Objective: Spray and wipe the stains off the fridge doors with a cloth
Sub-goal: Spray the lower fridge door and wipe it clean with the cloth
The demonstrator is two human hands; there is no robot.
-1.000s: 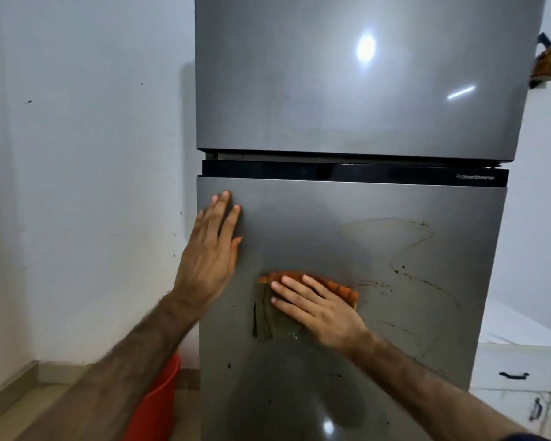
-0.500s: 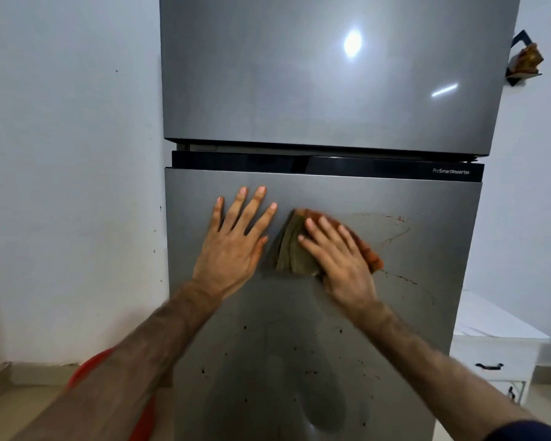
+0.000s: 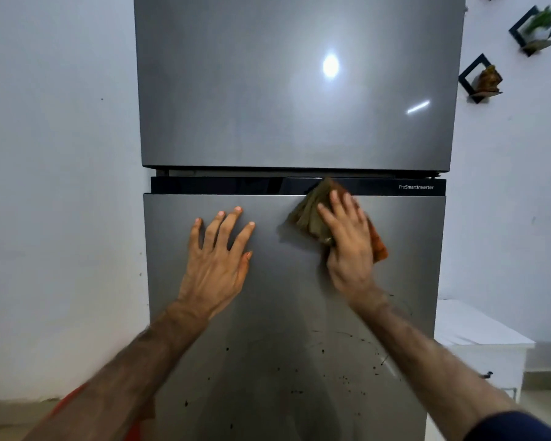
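A tall grey two-door fridge fills the view, with its upper door (image 3: 268,90) above a black strip and its lower door (image 3: 280,313) below. My right hand (image 3: 347,246) presses a folded olive and orange cloth (image 3: 309,214) flat against the top of the lower door, the cloth's tip reaching over the black strip. My left hand (image 3: 218,262) lies flat on the lower door with fingers spread, to the left of the cloth, holding nothing. Dark specks and thin streaks (image 3: 344,370) dot the lower door below my right forearm. No spray bottle is in view.
A white wall stands to the left of the fridge. A white cabinet (image 3: 484,342) with dark handles stands low at the right. Small black wall shelves (image 3: 481,79) with ornaments hang at the upper right. A red bucket (image 3: 67,405) shows partly behind my left forearm.
My right hand has slid the cloth up and to the right across the lower door, from mid-door to its top edge. The brown streaks there are gone. My left hand shifted right.
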